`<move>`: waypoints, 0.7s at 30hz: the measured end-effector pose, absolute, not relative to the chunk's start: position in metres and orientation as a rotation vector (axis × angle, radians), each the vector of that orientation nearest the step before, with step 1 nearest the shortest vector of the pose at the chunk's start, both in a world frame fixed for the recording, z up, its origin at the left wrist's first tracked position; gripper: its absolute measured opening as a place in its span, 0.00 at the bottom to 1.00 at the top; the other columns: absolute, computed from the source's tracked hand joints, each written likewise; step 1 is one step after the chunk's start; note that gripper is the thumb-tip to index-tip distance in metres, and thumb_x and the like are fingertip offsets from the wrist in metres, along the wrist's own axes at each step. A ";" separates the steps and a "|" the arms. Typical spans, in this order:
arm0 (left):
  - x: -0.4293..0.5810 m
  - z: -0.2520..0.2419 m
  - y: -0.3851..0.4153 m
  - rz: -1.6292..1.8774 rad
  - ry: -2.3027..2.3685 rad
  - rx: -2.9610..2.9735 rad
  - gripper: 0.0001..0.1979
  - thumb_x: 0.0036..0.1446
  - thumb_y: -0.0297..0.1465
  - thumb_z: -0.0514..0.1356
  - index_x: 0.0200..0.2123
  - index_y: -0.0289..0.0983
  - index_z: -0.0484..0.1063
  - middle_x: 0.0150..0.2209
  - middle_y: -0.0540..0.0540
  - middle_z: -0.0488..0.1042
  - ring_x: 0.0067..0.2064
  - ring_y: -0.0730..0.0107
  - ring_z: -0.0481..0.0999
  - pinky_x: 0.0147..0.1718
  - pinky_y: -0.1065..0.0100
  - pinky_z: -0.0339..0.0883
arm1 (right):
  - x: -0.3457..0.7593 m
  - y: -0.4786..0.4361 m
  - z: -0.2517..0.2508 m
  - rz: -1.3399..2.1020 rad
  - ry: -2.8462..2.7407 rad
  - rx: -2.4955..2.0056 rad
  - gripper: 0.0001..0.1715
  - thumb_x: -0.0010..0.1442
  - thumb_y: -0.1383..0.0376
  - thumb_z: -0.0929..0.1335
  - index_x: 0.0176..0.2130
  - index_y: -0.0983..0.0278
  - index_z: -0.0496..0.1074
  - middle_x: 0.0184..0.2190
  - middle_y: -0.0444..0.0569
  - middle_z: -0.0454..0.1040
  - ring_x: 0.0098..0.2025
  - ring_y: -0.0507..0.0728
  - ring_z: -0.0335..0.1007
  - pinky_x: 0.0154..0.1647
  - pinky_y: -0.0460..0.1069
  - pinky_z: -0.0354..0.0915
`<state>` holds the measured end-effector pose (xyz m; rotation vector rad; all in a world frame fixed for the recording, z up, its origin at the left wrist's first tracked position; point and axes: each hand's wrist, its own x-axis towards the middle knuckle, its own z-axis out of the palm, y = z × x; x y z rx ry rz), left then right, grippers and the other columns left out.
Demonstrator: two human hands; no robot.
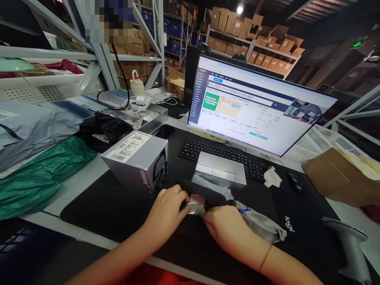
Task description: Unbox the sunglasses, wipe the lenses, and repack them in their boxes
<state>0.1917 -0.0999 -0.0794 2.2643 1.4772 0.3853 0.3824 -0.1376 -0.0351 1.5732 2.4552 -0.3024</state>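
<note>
The bare left forearm comes in from 7 o'clock, the right from 5 o'clock. The left hand [168, 211] lies palm down, its fingers pinched toward 3 o'clock. The right hand [228, 229] pinches toward 10 o'clock, and the fingertips of both nearly meet.

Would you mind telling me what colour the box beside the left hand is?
The box is silver-grey with a white label on top; head view.
</note>
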 end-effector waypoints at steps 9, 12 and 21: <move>0.192 -0.076 -0.096 0.485 1.511 2.148 0.06 0.63 0.30 0.57 0.32 0.39 0.71 0.33 0.50 0.71 0.36 0.64 0.71 0.36 0.65 0.58 | 0.399 -0.146 -0.038 -0.157 2.576 1.655 0.12 0.62 0.74 0.69 0.31 0.63 0.79 0.29 0.47 0.81 0.31 0.56 0.79 0.28 0.47 0.62; 0.188 -0.074 -0.096 0.453 1.546 2.136 0.07 0.63 0.31 0.57 0.31 0.40 0.70 0.33 0.50 0.71 0.36 0.65 0.71 0.34 0.66 0.56 | 0.424 -0.152 -0.018 -0.356 2.921 1.698 0.08 0.61 0.72 0.70 0.32 0.61 0.78 0.29 0.43 0.80 0.31 0.53 0.77 0.30 0.45 0.64; 0.180 -0.070 -0.097 0.355 1.548 2.242 0.08 0.62 0.34 0.59 0.30 0.40 0.71 0.34 0.49 0.74 0.37 0.62 0.75 0.35 0.64 0.59 | 0.491 -0.107 -0.015 0.271 2.707 2.722 0.11 0.62 0.63 0.66 0.42 0.61 0.76 0.33 0.48 0.81 0.29 0.56 0.76 0.30 0.48 0.69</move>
